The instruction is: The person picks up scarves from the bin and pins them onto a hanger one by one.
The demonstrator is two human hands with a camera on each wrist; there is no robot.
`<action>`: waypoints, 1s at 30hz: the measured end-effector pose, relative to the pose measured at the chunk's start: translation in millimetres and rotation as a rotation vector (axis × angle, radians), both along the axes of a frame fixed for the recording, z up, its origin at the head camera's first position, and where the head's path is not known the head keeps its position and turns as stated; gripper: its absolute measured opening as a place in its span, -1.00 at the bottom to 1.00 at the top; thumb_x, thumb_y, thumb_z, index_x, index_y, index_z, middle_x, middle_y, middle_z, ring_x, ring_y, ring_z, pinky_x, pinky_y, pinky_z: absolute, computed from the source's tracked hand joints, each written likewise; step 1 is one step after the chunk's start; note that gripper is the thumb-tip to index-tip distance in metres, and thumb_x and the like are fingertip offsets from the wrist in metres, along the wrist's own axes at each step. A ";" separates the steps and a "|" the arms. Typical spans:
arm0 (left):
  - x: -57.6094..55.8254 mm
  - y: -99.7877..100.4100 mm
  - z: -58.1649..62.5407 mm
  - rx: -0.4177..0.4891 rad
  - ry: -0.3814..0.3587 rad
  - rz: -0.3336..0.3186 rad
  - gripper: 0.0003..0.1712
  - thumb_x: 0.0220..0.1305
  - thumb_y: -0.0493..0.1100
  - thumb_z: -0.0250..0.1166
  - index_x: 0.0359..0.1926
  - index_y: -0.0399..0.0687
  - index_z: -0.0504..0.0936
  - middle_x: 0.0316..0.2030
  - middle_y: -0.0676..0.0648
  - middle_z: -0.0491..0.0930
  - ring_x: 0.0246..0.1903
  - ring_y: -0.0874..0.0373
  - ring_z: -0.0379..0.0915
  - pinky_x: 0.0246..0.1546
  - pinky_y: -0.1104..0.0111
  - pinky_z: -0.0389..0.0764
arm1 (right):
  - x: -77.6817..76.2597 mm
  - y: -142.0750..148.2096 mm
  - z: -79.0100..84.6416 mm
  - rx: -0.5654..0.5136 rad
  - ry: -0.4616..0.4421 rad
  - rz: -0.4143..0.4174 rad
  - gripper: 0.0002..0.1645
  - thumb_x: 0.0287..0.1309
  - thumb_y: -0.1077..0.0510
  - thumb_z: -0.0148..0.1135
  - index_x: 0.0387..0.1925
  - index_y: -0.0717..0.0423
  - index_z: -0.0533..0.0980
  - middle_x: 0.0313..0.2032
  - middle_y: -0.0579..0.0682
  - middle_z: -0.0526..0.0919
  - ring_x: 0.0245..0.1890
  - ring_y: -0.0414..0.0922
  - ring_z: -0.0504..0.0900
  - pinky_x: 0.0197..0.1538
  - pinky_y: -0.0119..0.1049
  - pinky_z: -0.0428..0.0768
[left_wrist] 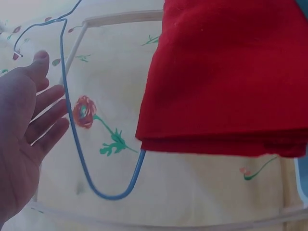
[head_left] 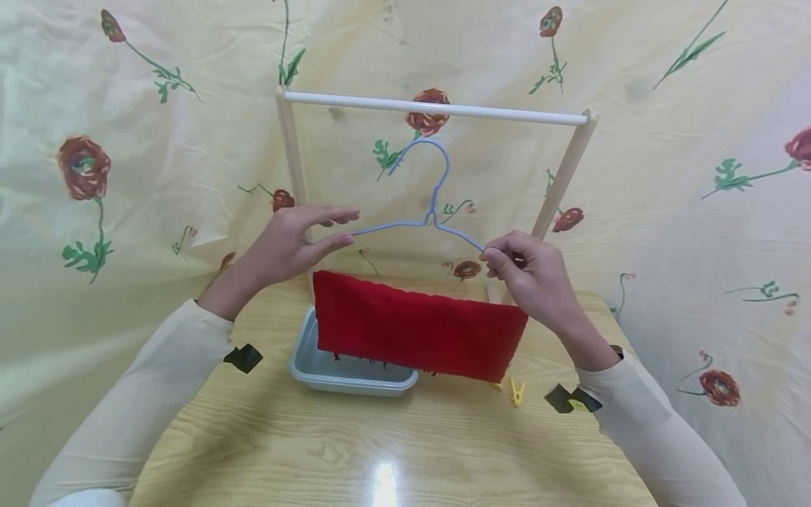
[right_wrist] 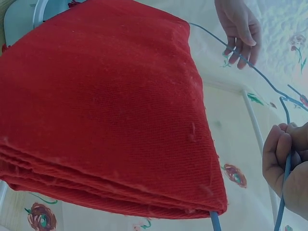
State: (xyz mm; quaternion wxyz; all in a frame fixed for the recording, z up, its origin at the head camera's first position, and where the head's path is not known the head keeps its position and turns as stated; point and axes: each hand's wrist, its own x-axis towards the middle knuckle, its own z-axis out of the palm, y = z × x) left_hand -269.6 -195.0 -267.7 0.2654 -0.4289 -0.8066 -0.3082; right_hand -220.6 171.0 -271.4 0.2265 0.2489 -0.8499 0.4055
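Observation:
A blue wire hanger (head_left: 410, 224) is held up in front of the rack, its hook at the top. Folded over its lower bar hangs a thick red cloth (head_left: 418, 324), with layered edges seen in both wrist views. My right hand (head_left: 532, 278) pinches the hanger's right shoulder between thumb and curled fingers. On the other side my left hand (head_left: 300, 243) has its fingers extended and thumb apart, right at the left shoulder wire. In the left wrist view, the straight fingers of the left hand (left_wrist: 21, 130) lie against the hanger wire (left_wrist: 72, 125).
Behind stands a rack with a white rail (head_left: 437, 107) and wooden side posts. A light blue-grey basin (head_left: 355, 384) sits on the wooden table (head_left: 304, 451), partly behind the cloth. Beside it lies a yellow clothespin (head_left: 517, 392). Floral fabric (head_left: 190, 141) covers the background.

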 end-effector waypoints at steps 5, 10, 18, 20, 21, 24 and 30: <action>-4.0 6.5 -0.6 0.024 -0.060 -0.050 -0.57 0.23 -0.25 0.48 0.13 -0.19 0.70 0.02 -0.10 0.74 -0.06 0.06 0.69 -0.05 0.19 0.70 | -1.5 -0.6 -2.2 -0.005 0.015 0.028 -0.94 0.32 0.37 0.28 -0.26 0.31 0.66 -0.39 0.06 0.64 -0.46 -0.25 0.63 -0.33 -0.52 0.63; -7.5 10.9 -2.8 0.043 -0.092 -0.097 -0.65 0.21 -0.29 0.49 0.04 -0.18 0.74 -0.15 -0.04 0.78 -0.20 0.16 0.69 -0.14 0.38 0.68 | -1.0 -0.2 -3.1 -0.002 0.025 0.035 -0.93 0.33 0.37 0.27 -0.25 0.30 0.66 -0.41 0.05 0.63 -0.47 -0.25 0.62 -0.36 -0.50 0.61; -10.1 14.5 -6.3 0.088 -0.134 -0.146 -0.77 0.15 -0.37 0.50 -0.13 -0.20 0.81 -0.35 0.02 0.74 -0.39 0.21 0.51 -0.32 0.47 0.55 | -0.5 0.5 -3.0 0.013 0.029 0.042 -0.93 0.33 0.37 0.26 -0.25 0.30 0.66 -0.41 0.01 0.61 -0.46 -0.23 0.62 -0.35 -0.47 0.64; -9.5 14.4 -6.6 0.102 -0.144 -0.145 -0.77 0.13 -0.39 0.50 -0.14 -0.20 0.82 -0.37 0.03 0.73 -0.41 0.19 0.47 -0.37 0.46 0.52 | -0.7 0.6 -2.9 0.017 0.031 0.041 -0.92 0.33 0.38 0.26 -0.25 0.30 0.66 -0.41 0.01 0.60 -0.46 -0.23 0.62 -0.36 -0.49 0.62; -9.2 14.2 -6.5 0.107 -0.150 -0.144 -0.76 0.13 -0.39 0.50 -0.14 -0.20 0.82 -0.37 0.03 0.72 -0.42 0.19 0.46 -0.39 0.45 0.50 | -0.8 0.6 -2.7 0.019 0.031 0.041 -0.92 0.33 0.38 0.26 -0.25 0.30 0.67 -0.41 0.02 0.60 -0.46 -0.24 0.62 -0.36 -0.50 0.62; -7.8 13.9 -5.0 0.112 -0.157 -0.140 -0.76 0.12 -0.38 0.51 -0.14 -0.18 0.83 -0.40 0.05 0.71 -0.44 0.18 0.44 -0.44 0.45 0.47 | -0.8 0.5 -1.5 0.025 0.031 0.038 -0.91 0.34 0.37 0.26 -0.24 0.29 0.67 -0.41 0.03 0.62 -0.45 -0.25 0.62 -0.36 -0.52 0.60; -5.5 12.9 0.8 0.098 -0.143 -0.150 -0.76 0.08 -0.39 0.54 -0.17 -0.17 0.84 -0.43 0.06 0.70 -0.47 0.19 0.44 -0.48 0.46 0.43 | -1.7 2.3 0.8 0.048 0.024 0.034 -0.92 0.34 0.38 0.26 -0.24 0.28 0.66 -0.38 0.09 0.66 -0.44 -0.24 0.63 -0.36 -0.50 0.61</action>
